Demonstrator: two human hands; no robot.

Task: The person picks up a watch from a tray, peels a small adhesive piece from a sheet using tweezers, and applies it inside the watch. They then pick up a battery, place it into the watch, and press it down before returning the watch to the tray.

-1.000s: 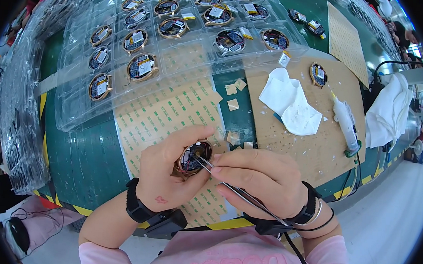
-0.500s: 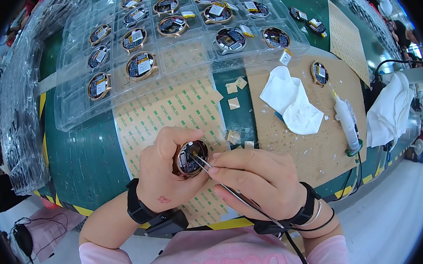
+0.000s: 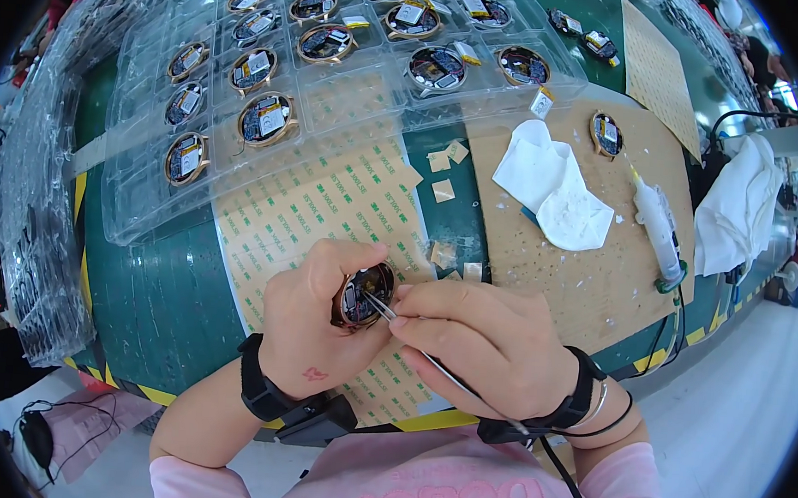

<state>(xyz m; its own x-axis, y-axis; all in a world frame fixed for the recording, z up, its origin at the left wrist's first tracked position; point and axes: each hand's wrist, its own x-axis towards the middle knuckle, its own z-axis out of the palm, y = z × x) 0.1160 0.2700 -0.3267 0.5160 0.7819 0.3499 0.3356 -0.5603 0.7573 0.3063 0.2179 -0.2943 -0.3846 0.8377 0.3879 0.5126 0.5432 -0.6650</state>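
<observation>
An opened watch case [image 3: 354, 305] with a rose-gold rim and dark circuitry sits tilted in my left hand [image 3: 312, 322], thumb and fingers wrapped round its edge. Tweezers [image 3: 450, 375] of bare metal are pinched in my right hand [image 3: 494, 348]; their tips reach inside the case. What the tips touch is too small to make out. Below both hands lies a tan adhesive sheet [image 3: 313, 215] with green print. Small tan squares [image 3: 443, 191] are scattered just right of the sheet.
Beyond the hands, a clear plastic tray [image 3: 134, 203] holds several open watch cases. On the right, a brown board [image 3: 544, 296] carries a white cloth [image 3: 576, 210], another watch case [image 3: 606, 134] and a glue gun [image 3: 657, 230] with a cable. Bubble wrap [image 3: 43, 178] lines the left side.
The tweezers' tips have shifted slightly within the case, and the case has tilted a little. Both hands otherwise stay nearly in place.
</observation>
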